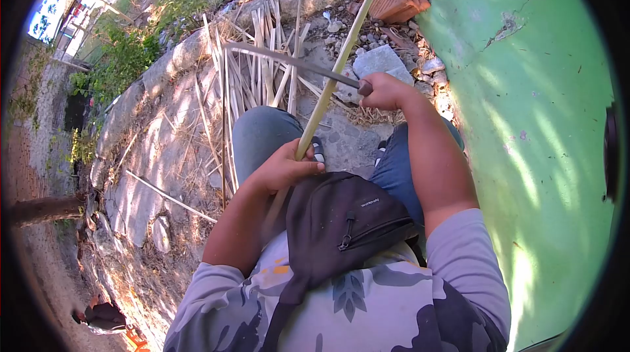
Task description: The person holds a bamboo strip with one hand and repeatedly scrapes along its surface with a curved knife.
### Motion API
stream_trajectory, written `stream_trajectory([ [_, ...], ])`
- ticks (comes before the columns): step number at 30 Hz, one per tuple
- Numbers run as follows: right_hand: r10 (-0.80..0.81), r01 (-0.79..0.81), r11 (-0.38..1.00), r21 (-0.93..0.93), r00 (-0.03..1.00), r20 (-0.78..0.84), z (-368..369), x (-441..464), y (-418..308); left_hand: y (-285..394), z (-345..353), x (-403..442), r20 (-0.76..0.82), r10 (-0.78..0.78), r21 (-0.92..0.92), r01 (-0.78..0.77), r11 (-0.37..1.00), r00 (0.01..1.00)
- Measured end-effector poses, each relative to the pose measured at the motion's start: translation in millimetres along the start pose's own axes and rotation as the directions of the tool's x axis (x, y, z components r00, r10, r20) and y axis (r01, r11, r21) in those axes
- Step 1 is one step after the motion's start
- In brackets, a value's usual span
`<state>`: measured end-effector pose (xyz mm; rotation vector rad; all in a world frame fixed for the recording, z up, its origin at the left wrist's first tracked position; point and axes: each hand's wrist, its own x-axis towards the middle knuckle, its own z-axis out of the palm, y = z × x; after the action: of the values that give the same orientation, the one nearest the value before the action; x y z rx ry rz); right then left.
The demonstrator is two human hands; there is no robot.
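My left hand [287, 167] is wrapped round the lower part of a long, pale green bamboo strip [348, 43], which slants up and away past my knees. In my right hand [388, 92] is the handle of a machete [282, 58], its long dark blade pointing left. The blade crosses the strip a little above its middle; whether it touches the strip I cannot tell. Below my left hand, the strip's near end runs beside a black bag [328, 221] on my lap. Beyond my knees lies a pile of split bamboo strips [262, 66].
A green wall [525, 109] rises close on my right. Orange bricks [397, 1] and a grey stone block [382, 63] lie near its base. A loose stick [170, 196] rests on the ground at left. Another person [105, 317] is at lower left.
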<state>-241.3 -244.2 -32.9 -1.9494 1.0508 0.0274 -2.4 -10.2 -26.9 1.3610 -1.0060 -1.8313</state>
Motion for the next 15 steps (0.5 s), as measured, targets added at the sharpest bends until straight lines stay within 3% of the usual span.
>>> stream_trajectory([
  [1,0.067,-0.064,0.995,0.074,0.997,-0.041,-3,6,5,4,0,0,0.011,-0.006,-0.030,0.007,1.000,1.000],
  [4,0.045,-0.036,0.997,0.067,0.989,-0.143,1,8,10,14,5,-4,-0.022,-0.047,-0.013,0.046,0.999,0.999],
  [7,0.024,-0.025,1.000,-0.002,0.996,-0.091,3,3,-3,14,3,-5,-0.017,-0.064,-0.067,0.063,0.996,0.998],
  [10,-0.074,0.074,0.996,-0.049,0.997,-0.011,13,-8,-18,14,1,-6,0.024,-0.064,-0.102,0.067,0.993,0.998],
  [13,-0.187,0.194,0.956,-0.218,0.981,0.054,15,-21,-37,16,3,-7,0.042,-0.064,-0.134,0.069,0.989,0.997],
  [15,-0.159,0.168,0.966,-0.196,0.985,0.059,10,-15,-32,15,4,-3,0.001,-0.055,-0.050,0.055,0.997,0.998],
])
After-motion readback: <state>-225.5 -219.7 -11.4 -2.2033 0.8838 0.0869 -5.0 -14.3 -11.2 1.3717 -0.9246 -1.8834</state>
